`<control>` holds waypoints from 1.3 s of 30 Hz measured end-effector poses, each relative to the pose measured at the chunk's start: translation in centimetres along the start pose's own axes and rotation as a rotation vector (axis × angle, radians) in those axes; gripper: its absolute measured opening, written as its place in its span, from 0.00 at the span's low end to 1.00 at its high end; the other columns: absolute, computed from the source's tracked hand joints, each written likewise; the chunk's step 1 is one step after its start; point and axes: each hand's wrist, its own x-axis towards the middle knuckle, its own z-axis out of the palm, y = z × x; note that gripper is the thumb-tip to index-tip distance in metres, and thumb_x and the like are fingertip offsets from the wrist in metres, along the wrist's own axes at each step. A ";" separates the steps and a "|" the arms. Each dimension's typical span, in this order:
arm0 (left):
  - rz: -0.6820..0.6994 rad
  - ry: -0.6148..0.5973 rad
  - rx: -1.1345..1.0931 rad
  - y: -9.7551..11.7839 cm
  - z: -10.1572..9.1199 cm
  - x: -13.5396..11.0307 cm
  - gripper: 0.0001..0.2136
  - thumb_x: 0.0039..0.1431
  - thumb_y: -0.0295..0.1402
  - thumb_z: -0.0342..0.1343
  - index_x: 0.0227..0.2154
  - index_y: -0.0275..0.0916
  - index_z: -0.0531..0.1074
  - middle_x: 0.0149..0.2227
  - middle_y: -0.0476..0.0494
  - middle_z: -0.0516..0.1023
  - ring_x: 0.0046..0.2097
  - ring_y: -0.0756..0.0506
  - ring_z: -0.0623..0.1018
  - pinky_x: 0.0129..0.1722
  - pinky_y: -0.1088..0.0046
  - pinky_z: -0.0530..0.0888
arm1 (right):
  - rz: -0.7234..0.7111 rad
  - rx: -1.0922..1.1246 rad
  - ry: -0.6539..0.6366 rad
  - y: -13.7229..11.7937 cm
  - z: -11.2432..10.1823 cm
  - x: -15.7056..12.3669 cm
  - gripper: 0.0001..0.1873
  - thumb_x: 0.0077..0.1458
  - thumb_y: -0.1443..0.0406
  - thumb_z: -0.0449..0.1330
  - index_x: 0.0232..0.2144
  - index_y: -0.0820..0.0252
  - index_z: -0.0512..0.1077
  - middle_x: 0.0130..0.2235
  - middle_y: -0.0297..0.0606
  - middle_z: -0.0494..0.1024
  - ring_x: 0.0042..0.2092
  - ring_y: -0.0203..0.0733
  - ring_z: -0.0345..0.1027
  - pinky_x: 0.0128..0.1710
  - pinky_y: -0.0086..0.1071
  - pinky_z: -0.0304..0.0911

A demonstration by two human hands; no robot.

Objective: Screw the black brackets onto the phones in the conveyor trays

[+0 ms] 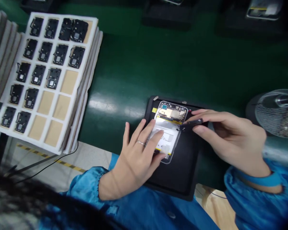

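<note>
An opened phone (169,123) lies on a black tray (180,175), its circuit board and white battery (166,135) showing. My left hand (139,153) rests on the phone's left side and battery with fingers spread. Between the thumb and fingers of my right hand (232,134) is a small black plastic part (191,124), held tilted over the phone's upper right edge. Whether the part touches the phone I cannot tell. It resembles the black parts (54,78) in the foam tray at the left.
A white foam tray (68,92) with several black parts in its cells sits on a stack at the left. At the right is a round container (276,115) of tiny metal pieces, probably screws. More phones in dark trays (264,12) line the far side of the green table (124,80).
</note>
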 end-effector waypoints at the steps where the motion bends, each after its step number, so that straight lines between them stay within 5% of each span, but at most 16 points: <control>1: -0.002 0.016 0.004 0.3 0.0 -0.2 0.20 0.82 0.35 0.56 0.70 0.33 0.70 0.75 0.28 0.75 0.78 0.26 0.72 0.76 0.26 0.70 | 0.027 -0.038 0.028 0.0 0.0 0.0 0.09 0.60 0.61 0.60 0.44 0.51 0.72 0.42 0.30 0.79 0.46 0.32 0.76 0.47 0.32 0.70; 4: -0.001 0.032 0.018 1.1 0.0 -0.7 0.18 0.83 0.36 0.55 0.68 0.36 0.73 0.72 0.33 0.79 0.75 0.31 0.77 0.75 0.31 0.72 | 0.071 -0.137 0.034 -0.5 -0.2 0.1 0.10 0.62 0.61 0.59 0.45 0.50 0.74 0.44 0.31 0.77 0.40 0.28 0.71 0.37 0.29 0.64; 12: 0.033 0.039 0.084 1.3 0.3 -0.7 0.14 0.82 0.35 0.54 0.62 0.44 0.80 0.65 0.43 0.86 0.68 0.37 0.82 0.71 0.40 0.74 | 0.042 -0.288 -0.017 -1.4 0.5 0.8 0.12 0.64 0.59 0.56 0.47 0.52 0.74 0.42 0.31 0.78 0.42 0.29 0.73 0.42 0.29 0.67; 25: 0.035 0.035 0.161 1.0 2.0 2.0 0.24 0.84 0.47 0.52 0.70 0.40 0.77 0.66 0.30 0.82 0.68 0.30 0.80 0.68 0.34 0.74 | -0.026 -0.324 -0.084 -1.0 0.8 1.4 0.14 0.66 0.62 0.55 0.50 0.58 0.73 0.43 0.37 0.77 0.43 0.29 0.70 0.43 0.30 0.63; 39: 0.050 0.016 0.185 1.0 1.7 2.1 0.27 0.84 0.50 0.51 0.72 0.38 0.76 0.66 0.30 0.82 0.67 0.29 0.79 0.70 0.36 0.69 | 0.005 -0.312 -0.035 -0.8 0.7 1.0 0.12 0.65 0.58 0.55 0.48 0.48 0.72 0.44 0.32 0.78 0.45 0.38 0.75 0.41 0.37 0.69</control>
